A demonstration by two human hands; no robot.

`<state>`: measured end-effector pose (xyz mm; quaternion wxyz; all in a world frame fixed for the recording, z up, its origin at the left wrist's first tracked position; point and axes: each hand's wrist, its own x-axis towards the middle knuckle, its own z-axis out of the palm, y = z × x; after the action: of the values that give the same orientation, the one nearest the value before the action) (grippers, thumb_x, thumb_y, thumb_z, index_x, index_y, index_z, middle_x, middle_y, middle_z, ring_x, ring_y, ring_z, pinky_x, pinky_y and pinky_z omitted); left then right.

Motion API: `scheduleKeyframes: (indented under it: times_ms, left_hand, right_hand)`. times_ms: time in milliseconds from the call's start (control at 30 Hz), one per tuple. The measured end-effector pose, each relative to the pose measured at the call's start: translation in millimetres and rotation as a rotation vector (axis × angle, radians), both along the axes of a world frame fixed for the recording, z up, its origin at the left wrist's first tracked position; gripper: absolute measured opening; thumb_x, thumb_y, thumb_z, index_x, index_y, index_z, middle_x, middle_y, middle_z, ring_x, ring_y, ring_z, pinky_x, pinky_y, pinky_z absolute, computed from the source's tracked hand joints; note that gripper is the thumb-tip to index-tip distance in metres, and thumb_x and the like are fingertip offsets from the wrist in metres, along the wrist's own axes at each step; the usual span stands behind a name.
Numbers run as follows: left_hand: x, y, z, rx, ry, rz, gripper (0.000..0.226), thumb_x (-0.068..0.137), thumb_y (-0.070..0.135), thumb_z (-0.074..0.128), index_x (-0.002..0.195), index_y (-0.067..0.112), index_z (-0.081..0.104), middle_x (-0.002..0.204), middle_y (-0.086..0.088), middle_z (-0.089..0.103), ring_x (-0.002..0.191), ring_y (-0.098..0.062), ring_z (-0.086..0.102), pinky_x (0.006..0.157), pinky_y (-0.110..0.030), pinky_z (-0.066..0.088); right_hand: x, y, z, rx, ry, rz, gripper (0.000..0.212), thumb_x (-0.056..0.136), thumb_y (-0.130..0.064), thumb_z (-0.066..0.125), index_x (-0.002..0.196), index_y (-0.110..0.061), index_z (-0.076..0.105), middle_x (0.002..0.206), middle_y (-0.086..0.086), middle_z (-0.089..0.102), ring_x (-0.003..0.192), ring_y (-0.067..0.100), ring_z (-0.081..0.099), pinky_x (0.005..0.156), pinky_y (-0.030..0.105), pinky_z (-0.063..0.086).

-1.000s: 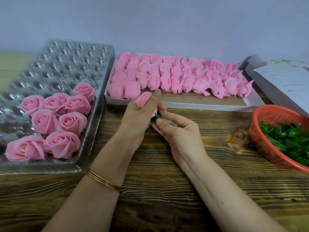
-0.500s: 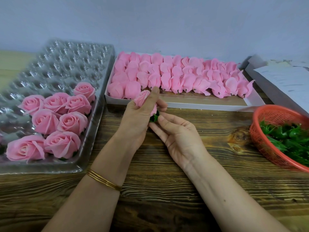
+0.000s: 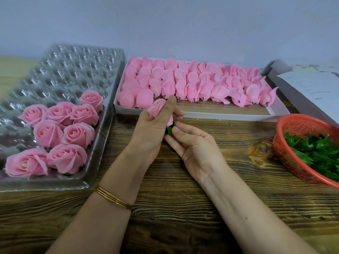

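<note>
Rosebud (image 3: 156,107), pink: held above table (image 3: 183,217), just in front of white box (image 3: 220,115) of loose buds. Left hand (image 3: 152,129): angled in from lower left, fingers curled round bud, thumb straight up along its side. Right hand (image 3: 194,143): palm up, wrist low, fingertips pinching green leaf cap (image 3: 169,129) at bud's base. Open roses (image 3: 78,133) in clear tray (image 3: 73,70) at left; red basket (image 3: 286,153) at right

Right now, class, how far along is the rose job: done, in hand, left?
Done: finished roses sit in the clear tray. In hand: the left hand holds a pink bud while the right hand pinches a green calyx at its base. Left: rows of bare buds in the white box.
</note>
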<state>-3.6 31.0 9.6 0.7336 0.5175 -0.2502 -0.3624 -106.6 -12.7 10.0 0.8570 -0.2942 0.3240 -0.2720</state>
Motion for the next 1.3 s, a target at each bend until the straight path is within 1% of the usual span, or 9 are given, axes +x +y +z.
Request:
scheduleKeyframes:
  times_ms: [133, 200, 367, 500, 567, 633, 767, 1000, 1300]
  left_hand:
    - [1.0, 0.5, 0.9, -0.006, -0.002, -0.009, 0.035, 0.081, 0.045, 0.06, 0.071, 0.012, 0.066, 0.079, -0.002, 0.068, 0.086, -0.017, 0.062, 0.092, -0.037, 0.051]
    - [0.5, 0.3, 1.0, -0.009, 0.003, -0.02, 0.035, 0.081, 0.044, 0.061, 0.068, 0.013, 0.067, 0.078, -0.003, 0.068, 0.086, -0.018, 0.062, 0.092, -0.038, 0.051]
    - [0.9, 1.5, 2.5, -0.01, 0.042, -0.065, 0.034, 0.08, 0.044, 0.061, 0.066, 0.014, 0.066, 0.075, -0.004, 0.066, 0.082, -0.017, 0.062, 0.09, -0.039, 0.052]
    - [1.1, 2.6, 4.2, -0.004, 0.037, -0.047, 0.035, 0.08, 0.044, 0.061, 0.069, 0.01, 0.062, 0.073, -0.003, 0.065, 0.08, -0.015, 0.062, 0.085, -0.034, 0.052]
    - [1.0, 2.8, 4.7, -0.001, 0.033, -0.029, 0.035, 0.081, 0.043, 0.06, 0.07, 0.01, 0.061, 0.073, -0.003, 0.066, 0.08, -0.016, 0.062, 0.087, -0.036, 0.051]
    - [1.0, 2.5, 5.0, -0.003, 0.035, -0.018, 0.035, 0.081, 0.042, 0.06, 0.069, 0.009, 0.061, 0.074, -0.004, 0.065, 0.08, -0.017, 0.061, 0.089, -0.037, 0.05]
    - [0.5, 2.1, 4.9, -0.025, 0.029, -0.008, 0.034, 0.082, 0.041, 0.06, 0.068, 0.01, 0.062, 0.075, -0.006, 0.064, 0.081, -0.019, 0.059, 0.086, -0.036, 0.05]
    - [1.2, 2.7, 4.1, 0.02, -0.004, -0.013, 0.036, 0.08, 0.045, 0.06, 0.069, 0.01, 0.062, 0.078, -0.005, 0.065, 0.086, -0.021, 0.059, 0.087, -0.04, 0.048]
    - [3.0, 4.6, 6.1, 0.044, -0.017, -0.061, 0.037, 0.085, 0.043, 0.057, 0.073, 0.008, 0.06, 0.082, -0.008, 0.064, 0.088, -0.021, 0.059, 0.084, -0.035, 0.049]
  right_hand:
    - [-0.3, -0.3, 1.1, -0.006, 0.02, 0.039, 0.008, 0.081, 0.007, 0.066, 0.087, 0.005, 0.071, 0.084, 0.014, 0.075, 0.073, 0.02, 0.074, 0.072, 0.027, 0.062]
    - [-0.4, -0.8, 1.3, 0.003, 0.023, 0.061, 0.006, 0.076, 0.005, 0.068, 0.081, 0.004, 0.072, 0.078, 0.015, 0.074, 0.069, 0.021, 0.074, 0.068, 0.026, 0.061]
    - [-1.0, -1.2, 1.5, 0.015, 0.012, 0.081, 0.006, 0.064, -0.001, 0.071, 0.068, 0.0, 0.077, 0.078, 0.015, 0.074, 0.07, 0.022, 0.075, 0.065, 0.024, 0.061]
    - [0.3, -0.7, 0.3, 0.021, -0.003, 0.05, 0.009, 0.067, 0.002, 0.071, 0.075, 0.004, 0.076, 0.086, 0.017, 0.075, 0.077, 0.026, 0.075, 0.065, 0.024, 0.06]
    - [1.2, -0.6, 0.8, 0.02, 0.005, 0.044, 0.009, 0.074, 0.006, 0.069, 0.082, 0.006, 0.074, 0.09, 0.018, 0.075, 0.08, 0.027, 0.075, 0.067, 0.024, 0.06]
    - [1.8, -0.4, 1.5, 0.02, 0.004, 0.044, 0.01, 0.08, 0.009, 0.066, 0.081, 0.004, 0.074, 0.09, 0.017, 0.075, 0.08, 0.026, 0.075, 0.068, 0.025, 0.061]
    - [1.6, -0.5, 2.4, 0.028, -0.001, 0.049, 0.011, 0.083, 0.009, 0.064, 0.09, 0.007, 0.072, 0.094, 0.018, 0.075, 0.082, 0.026, 0.075, 0.071, 0.026, 0.061]
    - [0.8, -0.3, 3.6, 0.028, -0.011, 0.051, 0.017, 0.086, 0.006, 0.063, 0.077, 0.003, 0.076, 0.088, 0.018, 0.075, 0.078, 0.025, 0.075, 0.072, 0.027, 0.061]
    - [0.2, -1.4, 1.8, 0.036, -0.02, 0.05, 0.016, 0.087, 0.006, 0.061, 0.08, 0.005, 0.075, 0.086, 0.018, 0.075, 0.076, 0.025, 0.075, 0.07, 0.026, 0.061]
